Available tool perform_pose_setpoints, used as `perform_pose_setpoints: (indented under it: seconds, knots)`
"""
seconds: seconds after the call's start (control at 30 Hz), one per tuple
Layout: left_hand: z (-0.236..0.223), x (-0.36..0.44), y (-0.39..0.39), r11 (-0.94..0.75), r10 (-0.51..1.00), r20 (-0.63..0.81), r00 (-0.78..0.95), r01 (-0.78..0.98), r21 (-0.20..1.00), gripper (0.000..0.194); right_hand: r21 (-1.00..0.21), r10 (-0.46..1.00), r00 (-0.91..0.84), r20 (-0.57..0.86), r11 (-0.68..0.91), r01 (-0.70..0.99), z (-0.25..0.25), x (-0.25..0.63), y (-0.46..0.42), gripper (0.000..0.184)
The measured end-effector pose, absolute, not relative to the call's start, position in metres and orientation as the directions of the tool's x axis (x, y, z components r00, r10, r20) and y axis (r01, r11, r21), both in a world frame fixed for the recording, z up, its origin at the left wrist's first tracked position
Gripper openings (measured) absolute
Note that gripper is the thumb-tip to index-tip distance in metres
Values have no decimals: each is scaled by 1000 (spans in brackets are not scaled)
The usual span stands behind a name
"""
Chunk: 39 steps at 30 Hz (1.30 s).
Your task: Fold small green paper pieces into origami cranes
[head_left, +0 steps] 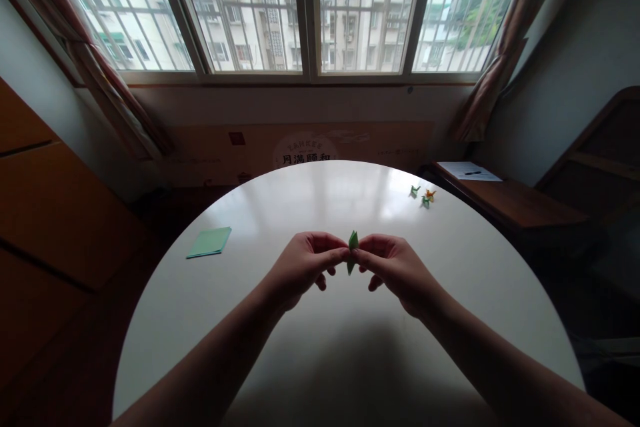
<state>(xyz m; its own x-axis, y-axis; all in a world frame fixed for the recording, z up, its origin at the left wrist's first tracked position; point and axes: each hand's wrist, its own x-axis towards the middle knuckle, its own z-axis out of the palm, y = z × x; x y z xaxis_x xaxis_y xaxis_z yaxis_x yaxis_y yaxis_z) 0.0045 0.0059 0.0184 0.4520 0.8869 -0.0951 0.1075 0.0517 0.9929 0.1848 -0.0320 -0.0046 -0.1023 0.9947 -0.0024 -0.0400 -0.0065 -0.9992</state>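
Observation:
A small piece of folded green origami paper (353, 240) is held upright over the middle of the white table (280, 200). My left hand (307, 263) pinches it from the left between thumb and fingers. From the right, my right hand (393, 263) pinches the same piece, its thumb close to the left thumb. A pointed tip shows above the fingers and another below; the middle of the paper is hidden by the fingertips.
A stack of square green paper (209, 242) lies at the table's left. Several small folded paper figures, including an orange one (430, 195), stand at the far right. Beyond the right edge, a brown side table (530, 203) carries white paper (463, 171) and a pen (473, 173).

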Motion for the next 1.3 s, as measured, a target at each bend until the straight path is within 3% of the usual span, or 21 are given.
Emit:
perform_pose_setpoints:
  seconds: [0.33,0.73,1.07,1.3]
  knots:
    - [20,4,6,82,887,-109,449,81,993,16,-992,987,-159,-31,-50,-118,-6,187,-30,33]
    - [22,3,5,145,841,-184,508,116,983,26,-990,984,-174,-31,-54,-130,-6,185,-32,22]
    - [21,7,3,50,877,-117,465,155,987,25,-999,992,-118,38,35,-25,-6,184,-32,23]
    - [21,7,2,29,877,-90,473,136,990,21,-997,992,-121,37,29,-64,-5,183,-33,24]
